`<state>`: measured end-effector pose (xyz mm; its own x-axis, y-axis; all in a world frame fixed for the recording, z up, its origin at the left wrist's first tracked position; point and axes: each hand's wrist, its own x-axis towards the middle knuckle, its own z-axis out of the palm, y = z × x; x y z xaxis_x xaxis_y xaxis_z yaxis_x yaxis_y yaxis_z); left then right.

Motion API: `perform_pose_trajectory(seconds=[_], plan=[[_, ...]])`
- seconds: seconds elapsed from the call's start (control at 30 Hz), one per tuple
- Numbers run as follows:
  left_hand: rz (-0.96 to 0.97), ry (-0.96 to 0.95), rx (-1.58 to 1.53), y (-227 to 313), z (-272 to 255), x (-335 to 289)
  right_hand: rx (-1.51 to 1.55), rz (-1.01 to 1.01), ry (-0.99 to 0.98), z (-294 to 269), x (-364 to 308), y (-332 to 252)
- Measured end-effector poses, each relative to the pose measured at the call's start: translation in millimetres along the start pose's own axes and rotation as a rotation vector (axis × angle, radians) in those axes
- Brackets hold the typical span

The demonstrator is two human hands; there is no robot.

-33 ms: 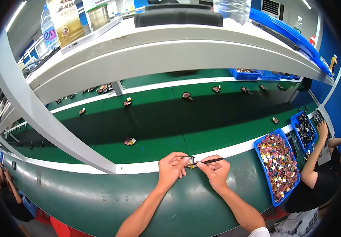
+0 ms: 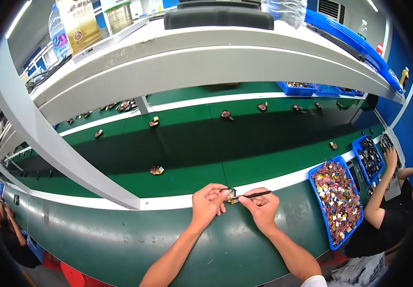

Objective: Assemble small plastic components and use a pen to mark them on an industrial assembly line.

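Observation:
Just above the near edge of the green bench, my left hand (image 2: 208,203) is closed, pinching a small electronic part (image 2: 231,193) with dark and yellow bits. Its details are too small to make out. My right hand (image 2: 262,210) grips a slim black pen-shaped tool (image 2: 259,194) between thumb and fingers. The tool's thin end points left and meets the part, close to my left fingertips. Whether it is a pair of tweezers or a single rod, I cannot tell.
A blue tray (image 2: 331,234) heaped with small wired parts stands at right, beside a blue bin (image 2: 355,146) of black pieces. Another person's arm (image 2: 379,201) reaches there. Scattered parts lie on the green belt (image 2: 192,179). A white shelf (image 2: 206,62) spans above; a post (image 2: 67,148) slants at left.

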<state>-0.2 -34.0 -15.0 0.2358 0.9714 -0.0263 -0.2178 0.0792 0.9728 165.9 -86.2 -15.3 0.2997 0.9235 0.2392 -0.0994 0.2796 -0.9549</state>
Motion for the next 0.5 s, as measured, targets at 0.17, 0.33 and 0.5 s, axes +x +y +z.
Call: perform_pose_trajectory(seconds=[0.17,0.33,0.5], plan=[[0.004,0.003,-0.014,-1.3,0.6,-0.1,-0.101,-0.017,0.014,0.5,-1.1,0.0],[-0.005,0.014,-0.009,0.1,2.2,1.4,-0.214,-0.058,0.033,0.5,-1.5,-1.3],[0.0,0.028,-0.013,-0.3,2.7,0.0,-0.274,-0.086,0.025,0.7,-2.4,-4.1]])
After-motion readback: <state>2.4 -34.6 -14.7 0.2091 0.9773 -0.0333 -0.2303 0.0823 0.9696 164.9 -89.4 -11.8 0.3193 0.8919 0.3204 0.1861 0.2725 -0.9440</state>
